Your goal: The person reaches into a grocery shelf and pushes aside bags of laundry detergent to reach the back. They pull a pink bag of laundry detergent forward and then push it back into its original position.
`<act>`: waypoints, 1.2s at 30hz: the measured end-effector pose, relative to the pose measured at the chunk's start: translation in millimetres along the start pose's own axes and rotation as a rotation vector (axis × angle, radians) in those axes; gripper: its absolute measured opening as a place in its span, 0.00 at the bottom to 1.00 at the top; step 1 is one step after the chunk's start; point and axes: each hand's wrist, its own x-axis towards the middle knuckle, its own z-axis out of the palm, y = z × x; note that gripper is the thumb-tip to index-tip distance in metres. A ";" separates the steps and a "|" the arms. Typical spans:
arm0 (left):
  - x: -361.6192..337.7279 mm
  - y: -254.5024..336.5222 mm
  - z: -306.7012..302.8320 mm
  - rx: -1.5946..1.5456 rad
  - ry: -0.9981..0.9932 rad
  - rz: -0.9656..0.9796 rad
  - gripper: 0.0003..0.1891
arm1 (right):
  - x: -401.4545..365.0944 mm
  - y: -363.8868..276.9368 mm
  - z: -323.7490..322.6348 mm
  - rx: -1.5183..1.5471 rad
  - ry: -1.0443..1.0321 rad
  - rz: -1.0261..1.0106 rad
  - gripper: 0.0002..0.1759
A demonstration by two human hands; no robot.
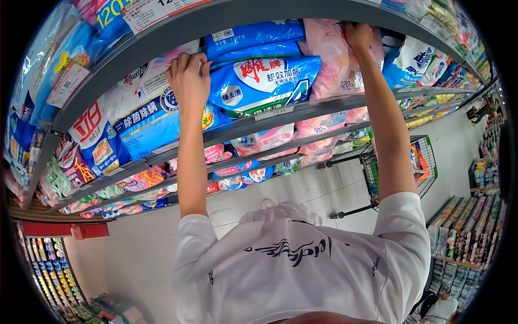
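My left hand [189, 74] lies on the tops of the bags, fingers bent and apart. Beneath and beside it is a white-and-blue laundry detergent bag [154, 116]. To its right a blue laundry powder bag [264, 83] with red lettering leans on the shelf, in front of more blue bags [253, 39]. My right hand [359, 36] is at the upper edge of a pink laundry detergent bag [330, 65], with fingers curled around its top; the fingertips are in shadow. This pink bag stands upright, marked 120.
The shelf's dark front edge [226, 128] runs below the bags, and another shelf edge [216, 15] curves overhead. Lower shelves hold several pink bags [318, 127]. A wire shopping cart [426, 162] stands behind my right arm on the pale floor [243, 202]. More racks [464, 227] line the right.
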 end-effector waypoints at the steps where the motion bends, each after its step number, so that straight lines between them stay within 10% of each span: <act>1: 0.0 0.5 -0.5 0.001 -0.002 -0.002 0.06 | 0.5 0.9 0.9 0.003 -0.005 -0.002 0.33; 20: 16.0 11.7 0.1 0.215 -0.154 0.117 0.23 | -11.7 -21.8 -1.1 0.245 -0.028 -0.058 0.21; 36: 10.7 5.3 7.5 0.219 -0.076 0.164 0.14 | -8.5 -18.3 -15.8 0.075 0.004 0.046 0.20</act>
